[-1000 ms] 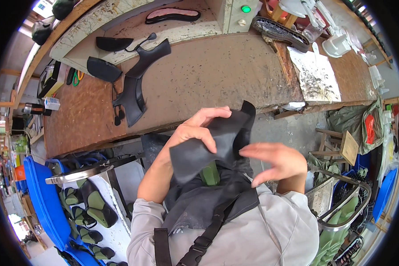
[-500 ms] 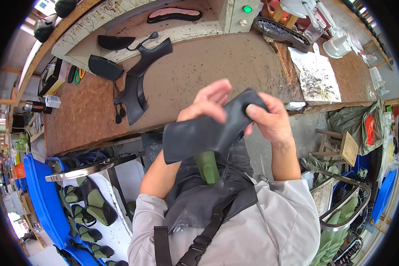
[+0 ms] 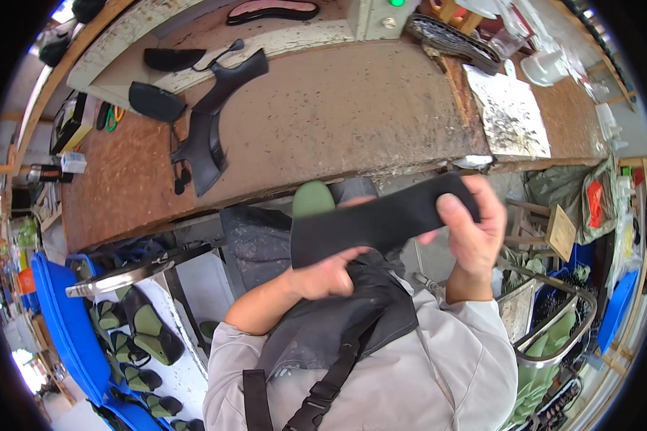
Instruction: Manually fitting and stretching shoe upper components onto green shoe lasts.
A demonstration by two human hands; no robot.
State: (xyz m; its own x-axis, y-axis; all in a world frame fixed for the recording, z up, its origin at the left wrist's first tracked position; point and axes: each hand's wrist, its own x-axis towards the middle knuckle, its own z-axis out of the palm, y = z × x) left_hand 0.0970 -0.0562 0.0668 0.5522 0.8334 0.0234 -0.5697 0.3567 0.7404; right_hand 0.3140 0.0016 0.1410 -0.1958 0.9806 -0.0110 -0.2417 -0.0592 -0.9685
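The head view shows a black flexible piece (image 3: 370,223) above the person's lap, just before the near edge of the brown bench (image 3: 352,108); it is tilted, with its right end higher. The right hand (image 3: 474,226) grasps this right end, the thumb pressed on the facing side and the other fingers around behind. The left hand (image 3: 323,276) is at the lower edge of the left part, one finger stretched along it and others bent; whether it grips, I cannot tell. A green rounded thing (image 3: 313,199) comes out from behind the piece, partly hidden.

As for marks, a small white and blue box (image 3: 72,162) at the left end of the bench carries printing too small to read. Beside it, a dark cylinder (image 3: 44,173) has an orange mark, also not clear. On the right, a white paper sheet (image 3: 507,111) is covered with dark smears; I cannot tell if any are writing. Further black curved pieces (image 3: 201,154) lie on the bench's left part.
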